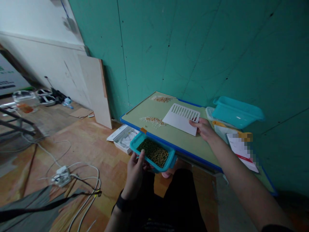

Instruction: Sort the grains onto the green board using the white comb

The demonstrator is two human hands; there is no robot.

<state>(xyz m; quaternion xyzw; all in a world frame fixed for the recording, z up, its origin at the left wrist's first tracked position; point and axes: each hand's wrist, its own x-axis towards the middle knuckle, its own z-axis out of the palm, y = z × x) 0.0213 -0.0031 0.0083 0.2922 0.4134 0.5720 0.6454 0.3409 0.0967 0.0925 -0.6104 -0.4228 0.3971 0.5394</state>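
Note:
My left hand (136, 170) grips the near rim of a teal tray (137, 141) filled with green beans (153, 152), held just below the table's front edge. My right hand (204, 128) holds the right corner of a white slotted scraper (180, 117) that lies flat on the green table (178, 138). Two small heaps of pale beans rest on the tabletop, one (154, 120) left of the scraper and one (162, 99) at the far edge.
A teal bin (236, 112) sits on clear containers at the table's right, with papers (241, 149) in front. An open white box (123, 138) lies on the wooden floor by the table. A power strip and cables (64, 176) sprawl at left. A board (95, 90) leans against the teal wall.

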